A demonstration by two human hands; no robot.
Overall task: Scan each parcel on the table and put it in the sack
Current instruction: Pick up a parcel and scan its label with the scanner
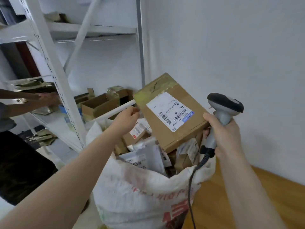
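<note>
The left arm reaches forward across the mouth of the sack (140, 192), palm turned inward. The left hand (127, 117) hangs over the heap with its fingers loosely curled and nothing seen in them, just beside the left edge of the cardboard box (156, 129); whether it touches that edge cannot be told. The right hand (226, 138) is wrapped firmly round the handle of the scanner (226, 104), thumb up by the box's right corner, and the scanner's head points left over the box.

At the far left another person's hand (47, 97) reaches into the white shelving (54, 76), whose slanted upright stands between that person and the sack. Open cartons (97, 104) sit on a lower shelf behind the left hand. The box lies tilted on top of the other parcels (142, 156) that fill the sack to its brim, its label (170, 111) facing up. The table (231, 195) is right of the sack, below the right forearm, against a pale wall (231, 47).

The sack is coarse white woven plastic with red print, its rim crumpled. The box is flat brown cardboard, taped along one end, with a white barcode label. The parcels beneath are small cartons and grey plastic mailers. The scanner is grey with a dark head and a coiled black cable (191, 187). The table is smooth yellow wood.
</note>
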